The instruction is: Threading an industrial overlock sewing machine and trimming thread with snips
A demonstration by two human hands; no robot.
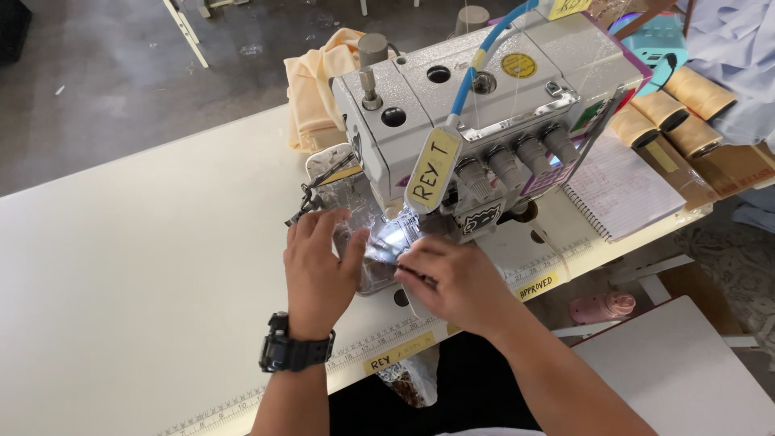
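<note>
A wide cream tabletop [137, 266] fills the left and middle of the view, with a ruler strip [242, 400] and yellow labels along its near edge. At its 1 o'clock side sits a grey overlock sewing machine [452, 97], with a blue hose [476, 64] arching over its top and a row of tension knobs [513, 161] on its front. Behind the machine at 11 o'clock lies a bundle of pale yellow fabric [315, 81]. At 3 o'clock from the machine rests an open spiral notebook [622, 190], and beyond it a row of tan thread cones [670, 109]. A pink bottle [601, 307] lies on the floor under the tabletop's right end. Both hands work at the lit needle area, which the machine's head partly hides. The left hand [319, 266], a black watch [291, 349] on its wrist, lies flat with fingers spread on a shiny silvery piece [371, 250] under the presser foot. The right hand [456, 282] pinches a thin dark tool [420, 277], likely tweezers, just beside that piece.
</note>
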